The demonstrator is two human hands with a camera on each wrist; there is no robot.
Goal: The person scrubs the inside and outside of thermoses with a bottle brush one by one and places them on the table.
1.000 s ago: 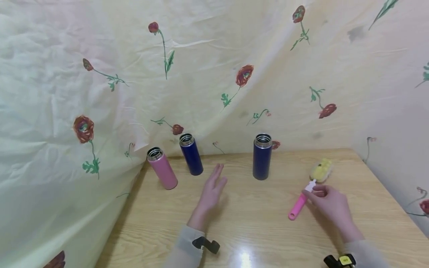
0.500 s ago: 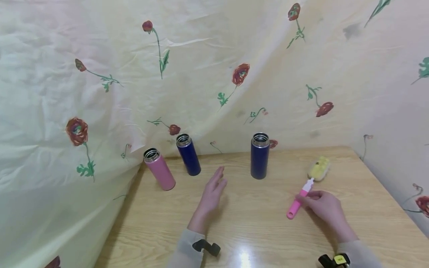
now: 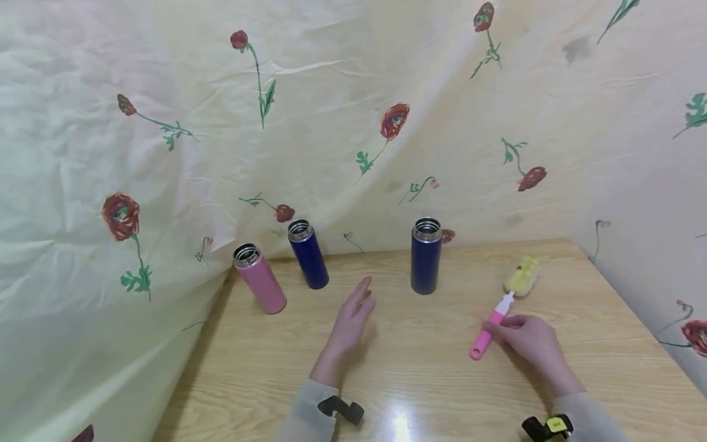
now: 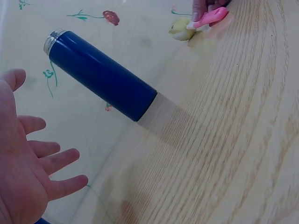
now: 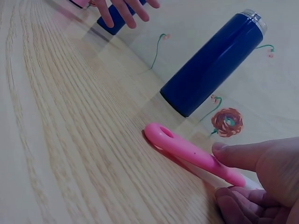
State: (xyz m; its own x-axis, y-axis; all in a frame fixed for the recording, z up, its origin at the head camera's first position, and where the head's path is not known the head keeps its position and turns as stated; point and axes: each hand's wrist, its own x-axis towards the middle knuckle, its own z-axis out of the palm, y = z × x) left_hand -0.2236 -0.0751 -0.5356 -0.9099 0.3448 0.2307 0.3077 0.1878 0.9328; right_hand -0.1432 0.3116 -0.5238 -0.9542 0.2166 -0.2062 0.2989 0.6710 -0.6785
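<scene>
While the right hand [image 3: 527,339] pinches the pink handle of a bottle brush [image 3: 499,311] between thumb and fingers, the brush lies on the wooden tabletop [image 3: 431,380], its yellow sponge head pointing away toward the flowered cloth backdrop [image 3: 331,110]. Just left of the brush stands an uncapped dark blue bottle [image 3: 426,256]. The left hand [image 3: 349,321] hovers with fingers straight and spread, holding nothing, between that bottle and a second dark blue bottle [image 3: 307,254]. Beside the second one, nearer the tabletop's left edge, stands a pink bottle [image 3: 259,278], also uncapped.
</scene>
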